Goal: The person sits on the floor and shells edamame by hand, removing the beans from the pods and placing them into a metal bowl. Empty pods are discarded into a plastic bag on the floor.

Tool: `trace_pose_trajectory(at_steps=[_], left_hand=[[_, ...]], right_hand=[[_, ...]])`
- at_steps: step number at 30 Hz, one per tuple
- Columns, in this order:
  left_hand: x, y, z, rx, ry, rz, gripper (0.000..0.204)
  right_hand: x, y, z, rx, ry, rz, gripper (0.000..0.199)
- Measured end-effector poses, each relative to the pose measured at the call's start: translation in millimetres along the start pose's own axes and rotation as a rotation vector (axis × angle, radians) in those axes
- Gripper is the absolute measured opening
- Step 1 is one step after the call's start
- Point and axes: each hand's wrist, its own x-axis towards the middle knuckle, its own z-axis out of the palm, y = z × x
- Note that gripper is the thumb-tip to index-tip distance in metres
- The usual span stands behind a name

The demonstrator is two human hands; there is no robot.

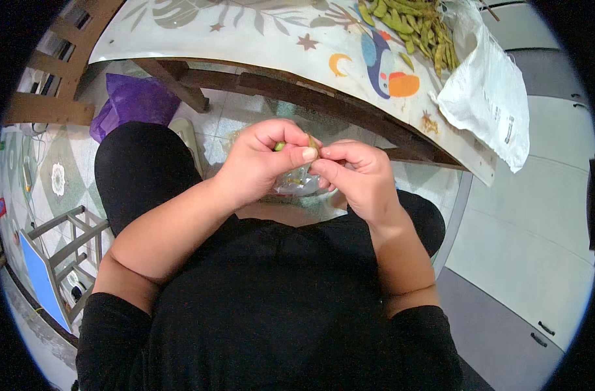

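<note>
Black shirt fills lower view. Left hand and right hand pinch green bean pod together over lap, above clear bag. Likely best: thumbs split seam gently, keep pod over bag. Pod pile on table, well apart.

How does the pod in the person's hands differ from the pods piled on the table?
The pod in the hands is single and mostly hidden by the fingers of the left hand and right hand; the pile of pods on the table lies loose and in plain sight. The held pod is over the lap; the pile lies beside a white bag. Both are green.
</note>
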Motion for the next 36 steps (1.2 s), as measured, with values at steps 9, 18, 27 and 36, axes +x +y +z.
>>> trace_pose_trajectory(at_steps=[9, 18, 27, 36], left_hand=[[-3.5, 1.6, 1.0, -0.126, 0.030, -0.128, 0.005], [-2.3, -10.2, -3.3, -0.420, 0.059, -0.227, 0.009], [1.0, -14.6, -5.7, -0.346, 0.118, -0.228, 0.013], [-5.6, -14.8, 7.7, -0.100, 0.311, -0.290, 0.013]], right_hand=[[0.8, 4.2, 1.1, 0.261, -0.036, 0.192, 0.013], [4.6, 12.0, 9.2, 0.424, 0.040, 0.127, 0.013], [5.9, 8.9, 6.8, 0.431, 0.082, 0.278, 0.013], [8.2, 20.1, 4.0, 0.261, 0.132, 0.207, 0.012]])
